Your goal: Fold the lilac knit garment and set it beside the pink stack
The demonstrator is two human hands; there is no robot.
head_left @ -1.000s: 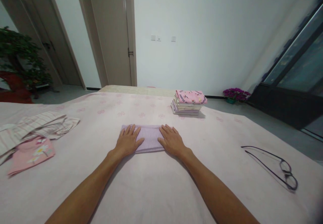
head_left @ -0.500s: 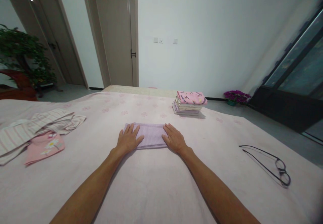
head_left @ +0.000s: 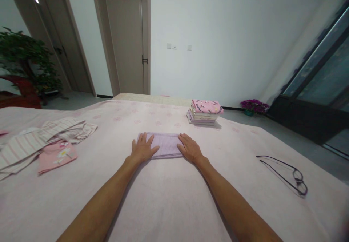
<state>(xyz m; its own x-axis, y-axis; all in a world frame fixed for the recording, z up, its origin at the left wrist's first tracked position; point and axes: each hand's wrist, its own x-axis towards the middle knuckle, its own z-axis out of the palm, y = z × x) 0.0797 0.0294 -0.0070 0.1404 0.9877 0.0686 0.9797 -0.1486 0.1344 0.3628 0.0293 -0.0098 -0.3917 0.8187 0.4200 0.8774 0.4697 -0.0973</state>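
The left hand (head_left: 142, 149) and right hand (head_left: 190, 148) are lying palm-down and apart, thumbs pointing inward, one over each end of a folded lilac ribbed cloth (head_left: 167, 145); neither is gripping it. The cloth is resting in front of the person, near the middle of the covered surface (head_left: 169, 194), its layers showing along the near edge. These layers are probably presenting the chief risk: if the palms are pushing unevenly, friction could be shearing the upper layers over the lower ones and spoiling the alignment. The fabric cover beneath is offering a second cause, since a dragging palm could be rucking it up and creasing the cloth from below. Beyond, to the right, a stack of folded fabrics (head_left: 203, 117) is standing with uneven edges; a knock could be tipping its pink printed top piece (head_left: 207, 106). Eyeglasses (head_left: 299, 181) are lying farther right, where a wide forearm sweep could be catching them. At left, a striped garment (head_left: 29, 144) is lying rumpled against a pink flowered piece (head_left: 58, 155); careless pulling on one could be dragging the other.
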